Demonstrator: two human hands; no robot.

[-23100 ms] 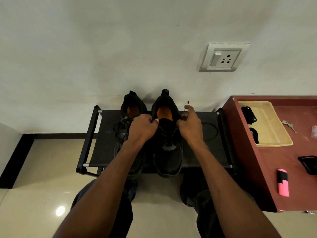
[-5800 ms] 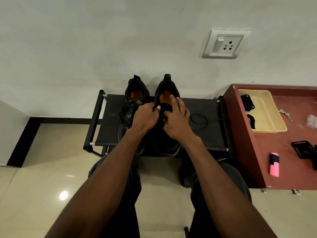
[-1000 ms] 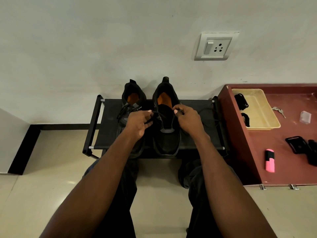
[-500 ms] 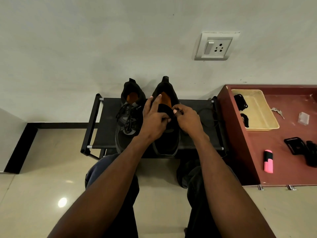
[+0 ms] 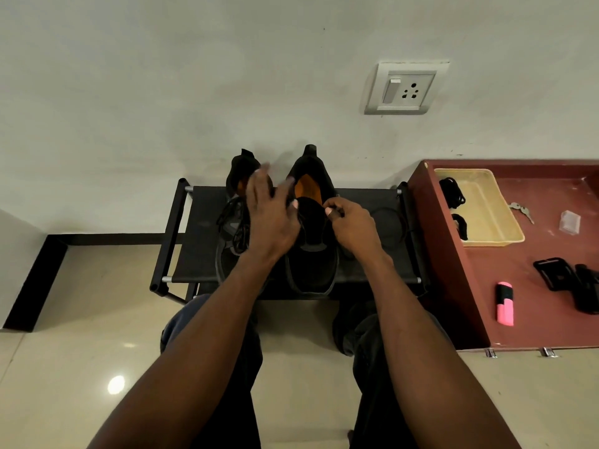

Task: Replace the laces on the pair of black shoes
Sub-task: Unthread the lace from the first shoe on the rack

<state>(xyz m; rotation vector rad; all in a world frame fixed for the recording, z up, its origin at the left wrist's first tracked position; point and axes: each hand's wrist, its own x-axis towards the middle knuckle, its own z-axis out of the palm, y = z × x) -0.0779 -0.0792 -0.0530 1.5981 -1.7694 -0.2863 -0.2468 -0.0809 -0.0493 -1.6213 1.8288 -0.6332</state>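
Note:
Two black shoes with orange insoles stand side by side on a low black rack [image 5: 201, 222], toes toward me. The right shoe [image 5: 312, 254] sits between my hands. My right hand [image 5: 351, 226] pinches the black lace at the shoe's right eyelet edge. My left hand [image 5: 270, 215] hovers over the gap between the shoes with fingers spread and blurred, its thumb near the right shoe's tongue. The left shoe [image 5: 231, 234] lies partly hidden under that hand, with loose lace bunched on its top. A loop of black lace [image 5: 387, 222] lies on the rack to the right.
A red-brown table [image 5: 534, 264] stands at the right with a cream tray [image 5: 486, 212] holding black laces [image 5: 453, 196], keys [image 5: 522, 210], a pink marker [image 5: 505, 303] and black items [image 5: 570, 283]. A wall with a socket [image 5: 405, 89] rises behind the rack. My knees are below on tiled floor.
My left hand has let go of the lace, opened its fingers and shifted left and away over the left shoe. My right hand keeps its pinch at the right shoe.

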